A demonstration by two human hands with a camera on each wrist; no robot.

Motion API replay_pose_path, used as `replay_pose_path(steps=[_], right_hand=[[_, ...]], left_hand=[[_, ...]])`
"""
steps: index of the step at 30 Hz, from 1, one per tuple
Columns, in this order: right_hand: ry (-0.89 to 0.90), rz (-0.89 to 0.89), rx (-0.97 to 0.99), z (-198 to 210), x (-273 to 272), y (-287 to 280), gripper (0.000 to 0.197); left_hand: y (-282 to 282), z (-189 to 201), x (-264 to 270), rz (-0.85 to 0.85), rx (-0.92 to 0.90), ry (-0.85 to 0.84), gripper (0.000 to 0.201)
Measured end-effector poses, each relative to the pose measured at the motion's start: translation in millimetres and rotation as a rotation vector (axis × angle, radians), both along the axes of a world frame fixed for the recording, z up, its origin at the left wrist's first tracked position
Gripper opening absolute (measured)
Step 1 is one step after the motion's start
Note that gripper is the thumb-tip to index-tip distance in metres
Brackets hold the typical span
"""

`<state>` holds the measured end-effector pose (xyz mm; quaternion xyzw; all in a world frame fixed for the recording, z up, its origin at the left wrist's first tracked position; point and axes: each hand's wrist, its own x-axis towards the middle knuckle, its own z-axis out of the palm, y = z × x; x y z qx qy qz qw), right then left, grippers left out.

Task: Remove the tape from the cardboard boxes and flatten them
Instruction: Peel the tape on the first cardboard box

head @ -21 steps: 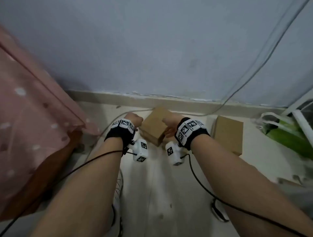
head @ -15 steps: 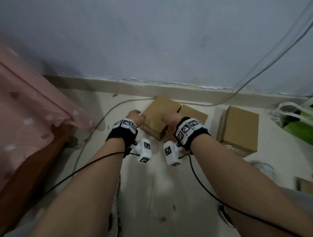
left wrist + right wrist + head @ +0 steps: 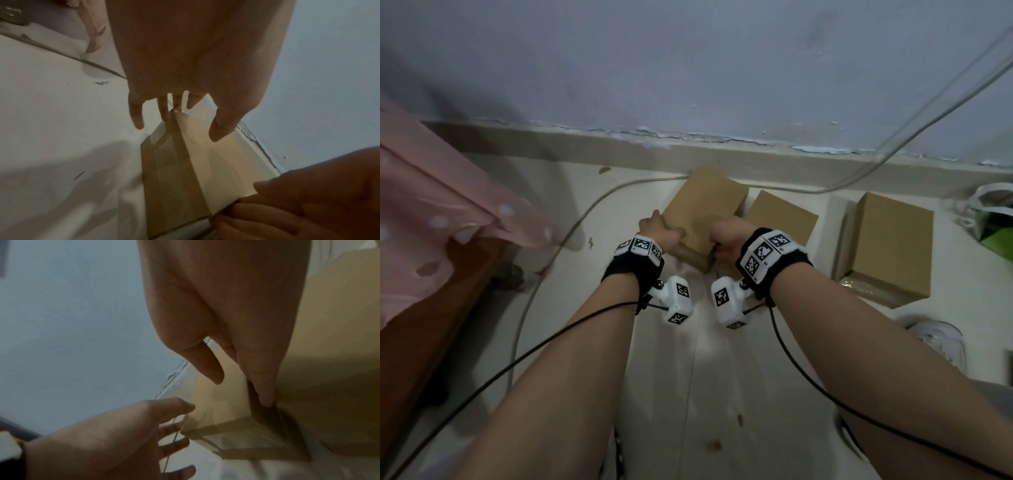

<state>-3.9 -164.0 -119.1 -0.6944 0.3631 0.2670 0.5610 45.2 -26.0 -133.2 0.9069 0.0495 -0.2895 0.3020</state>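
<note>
Hidden: the fingers of both hands are behind the box (image 3: 702, 209) in the head view; tape on its near face (image 3: 170, 175) is dim and hard to trace.
Left hand (image 3: 659, 233): at the box's left edge, fingers straight and spread, seemingly just touching the corner, nothing gripped.
Right hand (image 3: 726, 240): at the box's near right corner, fingers straight along its side, thumb free above the top.
Room: bare floor (image 3: 722, 377) on the wrist side of both hands; wall (image 3: 688, 68) just beyond the box.
Right of right hand: second box (image 3: 784, 219) just beside, third box (image 3: 890, 246) farther off.
Contents: all boxes closed, so cannot tell.
</note>
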Motion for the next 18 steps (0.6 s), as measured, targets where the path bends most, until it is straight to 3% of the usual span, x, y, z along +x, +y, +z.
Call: replay_pose_path(steps=[1,2,3,5,10,14,18], right_hand=[[-0.042,0.072,-0.063,-11.1,-1.3,-2.3,0.031],[-0.021,0.024,-0.007,-11.4,-2.7,-2.6,0.026],[-0.043,-0.053,0.031,-6.8,-5.0,-3.2,0.007],[-0.069,-0.130,-0.003,5.3,-12.2,-5.0,0.032],[-0.166,-0.116,0.005,61.3,-38.3,-0.6,0.037],[-0.292,-0.124,-0.010,100.6,-70.3,4.6,0.053],[-0.427,-0.038,-0.101,125.9,-100.1,4.5,0.060]], left_hand=[[2.9,-0.1,-1.8,0.016,0.049,0.020,0.063],[6.2,0.7,-4.8,0.046,0.081,0.046,0.063],[10.6,0.9,-8.4,0.085,0.087,0.074,0.064],[16.5,3.5,-15.7,0.165,0.029,0.119,0.067],[16.1,52.1,-28.1,0.372,-0.256,0.075,0.090],[22.9,100.9,-51.4,0.337,-0.333,0.026,0.087],[31.8,123.8,-87.8,0.270,-0.317,0.042,0.089]])
